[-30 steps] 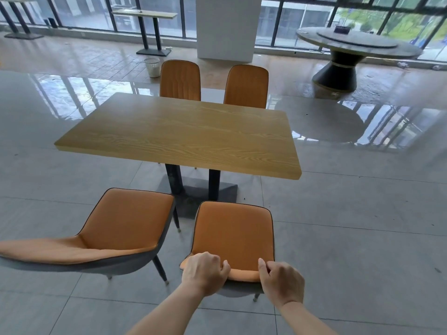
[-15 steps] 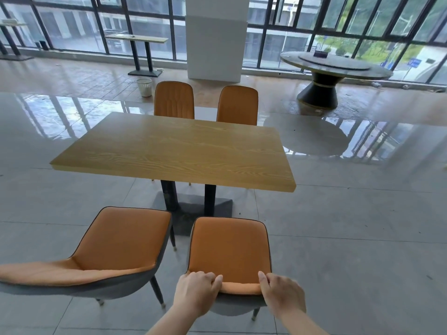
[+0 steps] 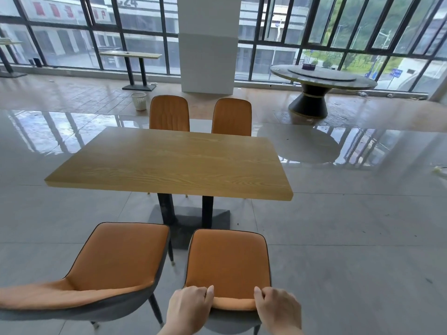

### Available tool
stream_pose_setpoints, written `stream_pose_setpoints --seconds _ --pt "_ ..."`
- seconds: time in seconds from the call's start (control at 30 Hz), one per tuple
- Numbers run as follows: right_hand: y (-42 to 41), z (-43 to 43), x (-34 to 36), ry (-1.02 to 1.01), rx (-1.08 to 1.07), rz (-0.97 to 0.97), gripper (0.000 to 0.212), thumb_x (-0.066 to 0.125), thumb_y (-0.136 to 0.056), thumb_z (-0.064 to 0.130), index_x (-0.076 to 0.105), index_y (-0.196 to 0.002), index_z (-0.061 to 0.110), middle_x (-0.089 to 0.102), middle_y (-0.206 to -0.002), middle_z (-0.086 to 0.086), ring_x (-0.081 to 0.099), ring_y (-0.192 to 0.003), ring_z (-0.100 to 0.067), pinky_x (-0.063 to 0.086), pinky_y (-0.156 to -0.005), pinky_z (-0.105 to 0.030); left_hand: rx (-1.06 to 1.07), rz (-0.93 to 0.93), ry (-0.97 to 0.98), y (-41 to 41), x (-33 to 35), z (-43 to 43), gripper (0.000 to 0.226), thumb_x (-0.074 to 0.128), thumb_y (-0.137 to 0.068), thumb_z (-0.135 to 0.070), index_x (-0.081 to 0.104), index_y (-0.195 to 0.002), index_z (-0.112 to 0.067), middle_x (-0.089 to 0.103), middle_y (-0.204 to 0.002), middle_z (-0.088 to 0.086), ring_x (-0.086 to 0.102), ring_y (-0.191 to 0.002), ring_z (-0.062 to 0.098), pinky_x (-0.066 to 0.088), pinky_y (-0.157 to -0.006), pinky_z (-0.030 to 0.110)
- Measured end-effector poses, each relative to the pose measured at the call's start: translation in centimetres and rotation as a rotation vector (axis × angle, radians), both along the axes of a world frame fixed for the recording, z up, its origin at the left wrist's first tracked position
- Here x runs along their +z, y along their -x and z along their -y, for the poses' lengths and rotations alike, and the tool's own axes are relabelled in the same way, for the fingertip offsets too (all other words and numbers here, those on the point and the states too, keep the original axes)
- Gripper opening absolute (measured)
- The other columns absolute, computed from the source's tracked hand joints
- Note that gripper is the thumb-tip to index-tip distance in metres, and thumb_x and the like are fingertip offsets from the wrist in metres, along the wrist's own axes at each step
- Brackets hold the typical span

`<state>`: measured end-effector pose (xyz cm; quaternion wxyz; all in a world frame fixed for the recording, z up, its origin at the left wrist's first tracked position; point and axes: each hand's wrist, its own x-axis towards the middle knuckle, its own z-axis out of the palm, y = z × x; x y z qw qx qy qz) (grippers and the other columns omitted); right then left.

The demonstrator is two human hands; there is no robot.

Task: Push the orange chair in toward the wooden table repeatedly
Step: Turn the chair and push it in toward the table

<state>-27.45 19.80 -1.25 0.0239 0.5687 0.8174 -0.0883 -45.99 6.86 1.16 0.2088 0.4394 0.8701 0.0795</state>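
Both hands gripped the top edge of the orange chair's [image 3: 228, 262] backrest: the left hand [image 3: 189, 308] clenched over its left corner, the right hand [image 3: 278, 308] over its right corner, fingers curled over the rim. The chair stood at six o'clock from the wooden table [image 3: 169, 163], its seat clear of the tabletop's near edge, facing the black pedestal base [image 3: 191, 221]. A second orange chair [image 3: 108, 267] sat just beside it at nine o'clock, turned aside. Two more orange chairs [image 3: 169, 113] stood at the table's twelve o'clock side.
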Motion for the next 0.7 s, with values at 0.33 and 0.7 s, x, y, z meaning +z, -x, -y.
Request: stream_pose_setpoints --seconds 0.33,0.7 --pt "0.5 -0.2 -0.7 -0.012 -0.010 -0.011 0.055 0.029 -0.086 0.067 0.066 -0.069 0.029 0.060 -0.064 0.012 0.057 -0.066 -0.004 0.051 -0.074 -0.025 -0.171 -0.016 0.086 0.7 0.6 -0.5 0.048 0.021 -0.106 -0.042 0.060 -0.128 -0.026 0.067 -0.121 -0.002 0.061 -0.111 0.016 0.041 -0.098 0.033" --pt "0.5 0.4 0.8 -0.030 0.040 -0.079 0.050 0.031 -0.090 0.060 0.059 -0.065 0.027 0.061 -0.067 0.008 0.057 -0.064 -0.010 0.046 -0.068 -0.026 -0.037 -0.042 0.006 0.8 -0.2 0.4 0.050 0.023 -0.102 -0.052 0.059 -0.079 -0.026 0.065 -0.086 -0.004 0.062 -0.086 0.013 0.041 -0.082 0.033"
